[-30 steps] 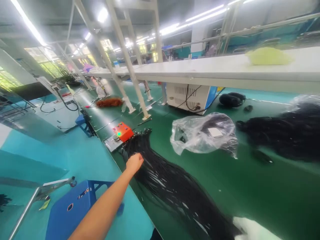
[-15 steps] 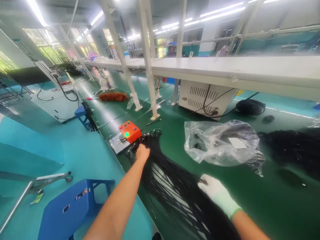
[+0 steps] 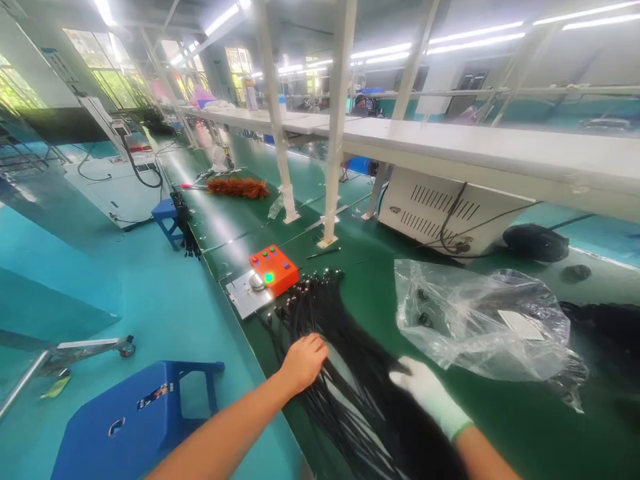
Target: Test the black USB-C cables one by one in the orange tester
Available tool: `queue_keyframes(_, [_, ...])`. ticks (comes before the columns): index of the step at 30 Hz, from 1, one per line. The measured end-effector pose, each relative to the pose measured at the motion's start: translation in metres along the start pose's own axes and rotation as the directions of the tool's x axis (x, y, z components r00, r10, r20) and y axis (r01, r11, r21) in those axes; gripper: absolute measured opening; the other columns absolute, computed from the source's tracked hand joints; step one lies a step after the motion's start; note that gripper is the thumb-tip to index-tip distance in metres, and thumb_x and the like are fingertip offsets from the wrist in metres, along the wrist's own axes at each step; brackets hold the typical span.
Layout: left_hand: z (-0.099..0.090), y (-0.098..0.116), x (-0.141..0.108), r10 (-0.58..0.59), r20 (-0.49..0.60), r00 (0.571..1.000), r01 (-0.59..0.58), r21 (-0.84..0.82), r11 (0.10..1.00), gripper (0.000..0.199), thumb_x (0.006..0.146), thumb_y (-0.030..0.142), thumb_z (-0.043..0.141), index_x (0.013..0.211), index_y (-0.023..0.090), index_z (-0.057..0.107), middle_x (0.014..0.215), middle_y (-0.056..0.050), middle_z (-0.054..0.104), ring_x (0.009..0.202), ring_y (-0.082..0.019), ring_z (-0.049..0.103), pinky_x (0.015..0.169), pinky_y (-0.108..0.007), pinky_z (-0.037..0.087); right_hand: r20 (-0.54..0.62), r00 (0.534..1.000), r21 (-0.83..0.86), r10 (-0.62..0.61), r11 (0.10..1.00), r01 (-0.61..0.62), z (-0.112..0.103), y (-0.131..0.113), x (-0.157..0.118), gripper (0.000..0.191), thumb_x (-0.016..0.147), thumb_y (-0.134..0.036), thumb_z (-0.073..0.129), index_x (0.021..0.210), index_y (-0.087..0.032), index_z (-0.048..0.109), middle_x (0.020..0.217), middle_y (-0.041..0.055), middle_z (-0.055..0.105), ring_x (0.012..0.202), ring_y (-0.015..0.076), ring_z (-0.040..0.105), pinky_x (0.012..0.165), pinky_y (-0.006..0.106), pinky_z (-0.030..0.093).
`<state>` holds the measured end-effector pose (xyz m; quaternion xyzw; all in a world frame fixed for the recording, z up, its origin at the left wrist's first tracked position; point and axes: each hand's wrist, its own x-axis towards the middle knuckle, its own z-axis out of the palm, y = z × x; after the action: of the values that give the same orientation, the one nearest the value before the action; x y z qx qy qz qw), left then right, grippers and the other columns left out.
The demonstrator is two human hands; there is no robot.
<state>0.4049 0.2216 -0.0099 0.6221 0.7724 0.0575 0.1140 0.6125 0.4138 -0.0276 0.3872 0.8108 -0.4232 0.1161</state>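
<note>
A long bundle of black cables (image 3: 345, 327) lies across the green bench, its metal-tipped ends fanned out near an orange box (image 3: 274, 267). My bare left hand (image 3: 304, 363) is closed over the cables on the near side of the bundle, a little below the tips. My right hand (image 3: 429, 393), in a white glove, grips the bundle's right edge farther down; some of its fingers are hidden among the cables. The orange box has small buttons, a lit green spot and a metal plate (image 3: 246, 293) in front of it.
A clear plastic bag (image 3: 475, 320) lies right of the cables, with more black cables (image 3: 605, 333) beyond. White posts (image 3: 334, 133) hold up a shelf (image 3: 450, 143) over the bench. A vented white machine (image 3: 440, 213) stands beneath. A blue stool (image 3: 120, 413) is at the left.
My left hand has drawn back from the cable tips beside the orange box to lower down the bundle. The right hand stays on the bundle. The view has shifted slightly.
</note>
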Motion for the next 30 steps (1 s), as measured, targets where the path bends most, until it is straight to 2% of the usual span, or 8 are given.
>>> queue_keyframes(3, [-0.006, -0.012, 0.0, 0.001, -0.019, 1.0, -0.001, -0.004, 1.0, 0.02, 0.09, 0.027, 0.054, 0.107, 0.019, 0.062, 0.115, -0.008, 0.062, 0.097, -0.021, 0.061, 0.083, -0.042, 0.051, 0.042, 0.999, 0.004, -0.028, 1.0, 0.028, -0.017, -0.002, 0.005, 0.034, 0.075, -0.033, 0.056, 0.1, -0.011, 0.062, 0.097, 0.0118, 0.069, 0.09, 0.0263, 0.065, 0.08, 0.035, 0.048])
queue_keyframes(6, [-0.017, -0.02, 0.033, -0.001, -0.057, 0.998, 0.002, 0.001, 1.0, 0.028, 0.09, 0.027, 0.054, 0.116, 0.021, 0.057, 0.126, -0.009, 0.056, 0.107, -0.024, 0.057, 0.088, -0.046, 0.048, 0.105, 0.993, 0.01, -0.053, 0.999, 0.052, -0.017, -0.015, 0.01, 0.033, 0.065, -0.023, 0.065, 0.096, -0.012, 0.063, 0.08, 0.0063, 0.07, 0.072, 0.0228, 0.065, 0.067, 0.032, 0.05])
queue_keyframes(9, [-0.031, -0.03, 0.073, 0.092, 0.017, 0.996, -0.092, 0.001, 0.996, 0.038, 0.088, 0.029, 0.057, 0.125, 0.02, 0.052, 0.134, -0.01, 0.05, 0.113, -0.028, 0.054, 0.092, -0.051, 0.045, 0.064, 0.996, 0.016, -0.055, 0.998, 0.054, -0.013, -0.02, 0.01, 0.034, 0.063, -0.012, 0.063, 0.096, -0.014, 0.064, 0.085, 0.0058, 0.07, 0.083, 0.0221, 0.064, 0.076, 0.03, 0.048])
queue_keyframes(12, [-0.043, -0.041, 0.095, 0.154, 0.137, 0.979, -0.156, 0.004, 0.988, 0.026, 0.089, 0.029, 0.055, 0.113, 0.021, 0.06, 0.124, -0.009, 0.058, 0.105, -0.023, 0.058, 0.089, -0.046, 0.047, -0.003, 1.0, 0.028, -0.008, 1.0, 0.008, -0.024, 0.001, -0.006, 0.031, 0.078, -0.02, 0.054, 0.108, -0.015, 0.059, 0.101, 0.0069, 0.067, 0.094, 0.0189, 0.062, 0.083, 0.029, 0.046])
queue_keyframes(15, [-0.047, -0.042, 0.107, 0.134, 0.185, 0.974, -0.141, 0.026, 0.99, 0.028, 0.089, 0.029, 0.056, 0.115, 0.02, 0.058, 0.125, -0.009, 0.057, 0.107, -0.025, 0.057, 0.09, -0.049, 0.046, -0.013, 0.992, -0.009, 0.123, 0.992, -0.124, -0.042, 0.044, -0.047, 0.04, 0.071, -0.023, 0.065, 0.109, -0.014, 0.058, 0.102, 0.0073, 0.065, 0.091, 0.0189, 0.061, 0.081, 0.029, 0.046])
queue_keyframes(19, [-0.033, -0.016, 0.123, 0.218, 0.212, 0.953, -0.223, -0.001, 0.975, 0.039, 0.087, 0.03, 0.058, 0.125, 0.02, 0.052, 0.135, -0.01, 0.048, 0.116, -0.029, 0.051, 0.094, -0.053, 0.041, -0.06, 0.952, -0.096, 0.3, 0.948, -0.304, -0.042, 0.087, -0.115, 0.059, 0.048, -0.008, 0.076, 0.106, -0.015, 0.061, 0.103, 0.009, 0.065, 0.092, 0.0243, 0.06, 0.082, 0.033, 0.045])
queue_keyframes(26, [-0.022, 0.004, 0.137, 0.143, 0.39, 0.91, -0.181, 0.062, 0.982, 0.024, 0.088, 0.028, 0.057, 0.109, 0.017, 0.06, 0.114, -0.008, 0.062, 0.097, -0.022, 0.061, 0.082, -0.043, 0.051, -0.233, 0.915, -0.146, 0.329, 0.919, -0.367, -0.041, 0.12, -0.166, 0.043, 0.078, -0.023, 0.057, 0.121, -0.019, 0.055, 0.121, 0.0101, 0.06, 0.111, 0.0227, 0.054, 0.094, 0.033, 0.038])
queue_keyframes(30, [-0.017, 0.067, 0.146, 0.155, 0.308, 0.939, -0.185, 0.068, 0.98, 0.032, 0.087, 0.031, 0.058, 0.116, 0.018, 0.057, 0.124, -0.01, 0.057, 0.109, -0.027, 0.056, 0.09, -0.05, 0.045, -0.282, 0.861, -0.184, 0.423, 0.857, -0.481, -0.042, 0.153, -0.203, 0.055, 0.064, -0.02, 0.07, 0.118, -0.017, 0.058, 0.117, 0.0141, 0.06, 0.11, 0.0313, 0.052, 0.091, 0.041, 0.038])
